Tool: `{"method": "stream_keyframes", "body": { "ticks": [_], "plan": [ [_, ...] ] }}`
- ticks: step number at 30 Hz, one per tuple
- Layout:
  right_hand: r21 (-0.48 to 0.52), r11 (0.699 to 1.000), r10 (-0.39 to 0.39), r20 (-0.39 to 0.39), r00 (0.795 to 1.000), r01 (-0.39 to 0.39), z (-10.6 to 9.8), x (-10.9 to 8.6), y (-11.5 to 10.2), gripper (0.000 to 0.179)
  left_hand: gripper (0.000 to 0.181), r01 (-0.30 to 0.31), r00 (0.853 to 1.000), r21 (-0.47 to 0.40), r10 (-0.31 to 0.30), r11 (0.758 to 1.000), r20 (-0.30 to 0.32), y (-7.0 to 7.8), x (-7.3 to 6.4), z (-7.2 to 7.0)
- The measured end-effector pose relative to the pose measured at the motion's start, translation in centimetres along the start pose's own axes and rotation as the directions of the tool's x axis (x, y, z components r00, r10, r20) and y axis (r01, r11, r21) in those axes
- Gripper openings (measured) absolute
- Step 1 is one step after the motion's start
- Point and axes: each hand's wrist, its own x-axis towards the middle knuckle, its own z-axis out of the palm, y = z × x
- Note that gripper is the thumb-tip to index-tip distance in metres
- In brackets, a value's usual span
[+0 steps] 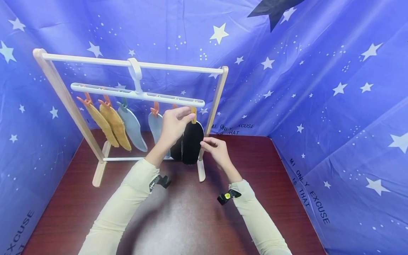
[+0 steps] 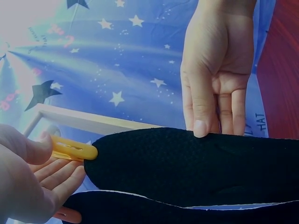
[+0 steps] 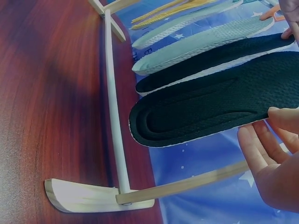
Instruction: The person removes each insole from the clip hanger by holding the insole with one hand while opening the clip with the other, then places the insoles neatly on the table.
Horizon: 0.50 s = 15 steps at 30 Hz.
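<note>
Thumb and fingers of my left hand (image 1: 173, 126) pinch a yellow clip (image 1: 193, 115) at the right end of the white hanger (image 1: 169, 98). The clip's tip overlaps the top end of a black insole (image 1: 193, 143), as the left wrist view shows. My right hand (image 1: 218, 150) holds that insole by its right edge, thumb on the near face and fingers behind. Right beside it hangs a second black insole (image 3: 205, 63), with an orange clip (image 2: 69, 214) at its top, partly hidden by my left hand in the head view.
Farther left on the hanger, orange and green clips hold light blue insoles (image 1: 132, 125) and yellow insoles (image 1: 115, 125). The hanger hooks over the top bar of a wooden rack (image 1: 216, 99) standing on a dark red table (image 1: 248, 170). Starry blue cloth (image 1: 318, 88) surrounds the table.
</note>
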Motion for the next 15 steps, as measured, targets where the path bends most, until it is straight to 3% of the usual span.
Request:
{"method": "stream_keyframes", "body": {
  "ticks": [15],
  "plan": [
    [0.052, 0.999, -0.001, 0.005, 1.0, 0.001, -0.13, -0.39, -0.29, 0.026, 0.032, 0.011, 0.999, 0.03, -0.01, 0.999, -0.031, 0.1, -0.1, 0.3]
  ]
}}
